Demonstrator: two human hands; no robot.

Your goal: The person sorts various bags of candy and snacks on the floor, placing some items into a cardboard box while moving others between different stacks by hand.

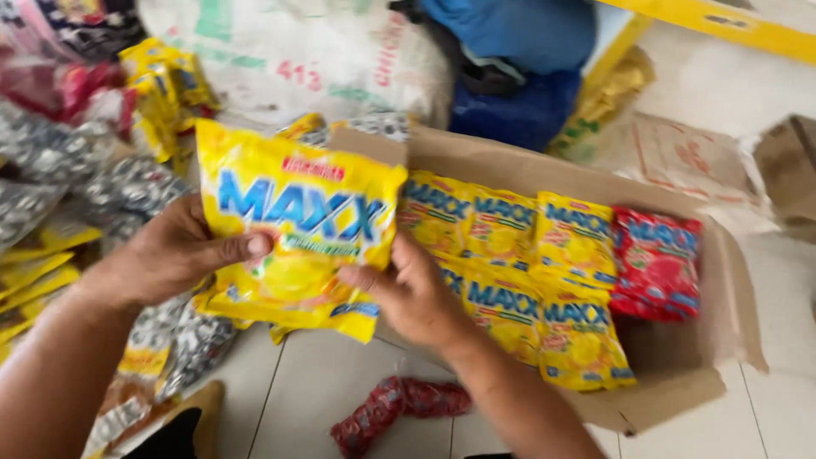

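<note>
Both my hands hold one yellow candy bag (293, 229) with blue lettering, upright above the floor. My left hand (183, 251) grips its left edge, thumb across the front. My right hand (408, 289) grips its lower right edge. Just right of the bag lies an open cardboard box (680, 357) holding several yellow candy bags (544, 280) laid in rows and a red candy bag (656, 263) at its right end.
Silver and yellow packets (110, 187) are piled at the left. A crumpled red packet (395, 408) lies on the white tiled floor (314, 382). A large white sack (323, 51), blue bags (518, 76) and flattened cardboard (688, 153) sit behind the box.
</note>
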